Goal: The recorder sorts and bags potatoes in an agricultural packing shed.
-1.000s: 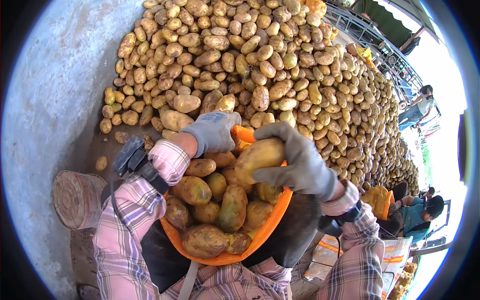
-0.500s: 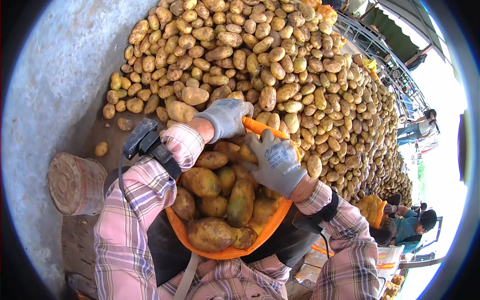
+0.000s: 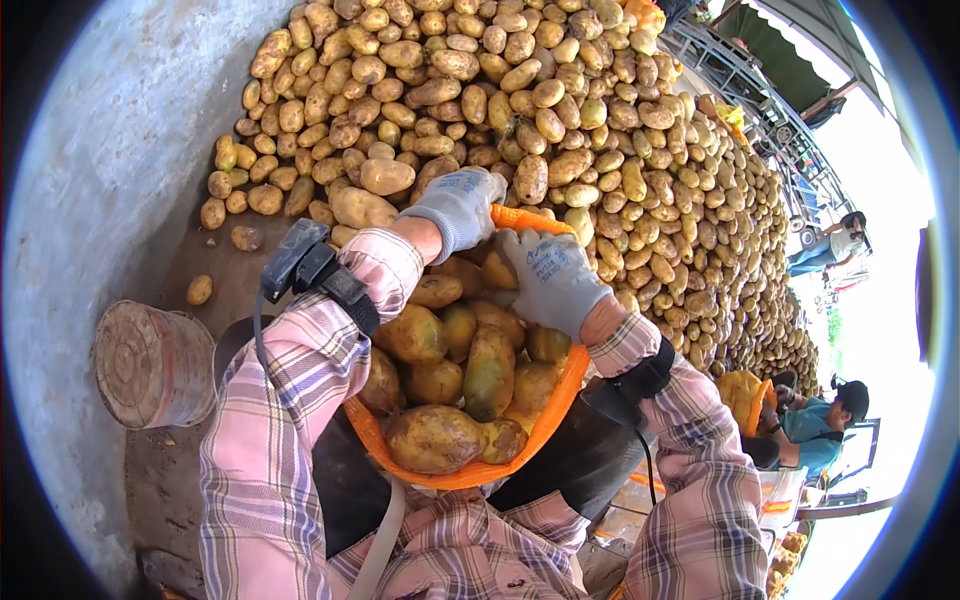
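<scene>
An orange mesh bag, its mouth held wide, sits between my legs with several large yellow-brown potatoes in it. My left hand, in a grey glove, is closed at the bag's far rim; its fingertips are partly hidden. Just right of it, my right hand, also gloved, reaches inside the mouth. Its fingers curl against a potato near the far rim, covering part of it. A potato with a greenish side lies in the middle of the bag.
Beyond the bag rises a big potato heap. A pale wall bounds the left, with a dirty round bucket near it. At right a co-worker in teal sits by another orange bag; another person is farther back.
My right hand has shifted slightly farther away, along with the potato at its fingers. My left hand has moved slightly up, and the bag has risen a little in view.
</scene>
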`<state>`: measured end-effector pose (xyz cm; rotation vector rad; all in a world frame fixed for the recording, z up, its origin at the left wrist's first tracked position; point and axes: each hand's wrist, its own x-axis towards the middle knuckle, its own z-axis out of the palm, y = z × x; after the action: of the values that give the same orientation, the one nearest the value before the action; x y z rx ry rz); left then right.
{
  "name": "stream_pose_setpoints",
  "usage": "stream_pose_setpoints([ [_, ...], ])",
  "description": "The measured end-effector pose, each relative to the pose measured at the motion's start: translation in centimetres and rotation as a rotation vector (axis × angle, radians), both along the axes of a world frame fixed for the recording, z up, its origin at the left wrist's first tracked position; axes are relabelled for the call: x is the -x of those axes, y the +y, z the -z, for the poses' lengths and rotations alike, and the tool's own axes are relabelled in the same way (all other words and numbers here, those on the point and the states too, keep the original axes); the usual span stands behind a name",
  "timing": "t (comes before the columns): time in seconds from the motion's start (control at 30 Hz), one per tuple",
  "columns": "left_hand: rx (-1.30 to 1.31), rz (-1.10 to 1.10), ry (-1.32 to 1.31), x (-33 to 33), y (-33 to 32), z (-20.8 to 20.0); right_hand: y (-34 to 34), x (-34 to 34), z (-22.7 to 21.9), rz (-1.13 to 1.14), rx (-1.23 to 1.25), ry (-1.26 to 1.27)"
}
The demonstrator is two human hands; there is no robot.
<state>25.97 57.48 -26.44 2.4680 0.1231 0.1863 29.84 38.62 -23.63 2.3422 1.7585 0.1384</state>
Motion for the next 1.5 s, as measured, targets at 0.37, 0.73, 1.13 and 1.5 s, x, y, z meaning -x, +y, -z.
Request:
stream_pose_setpoints([
  [0.37,-0.073,-0.046,-0.231,-2.9,-2.1,2.1,0.6,-0.3,-0.4,0.219,0.104,0.014],
  [0.73,-0.331,0.074,-0.047,0.9,0.0,3.2,1.8,1.3,3.8,0.271,-0.025,-0.085],
  [1.13,-0.187,0.141,-0.042,-0.6,-2.0,1.6,-0.4,-0.9,2.5,0.357,-0.013,0.045],
  [1.5,-0.322,0.184,-0.181,1.6,-3.1,0.8,-0.7,1.4,-1.1,0.37,0.109,0.132],
])
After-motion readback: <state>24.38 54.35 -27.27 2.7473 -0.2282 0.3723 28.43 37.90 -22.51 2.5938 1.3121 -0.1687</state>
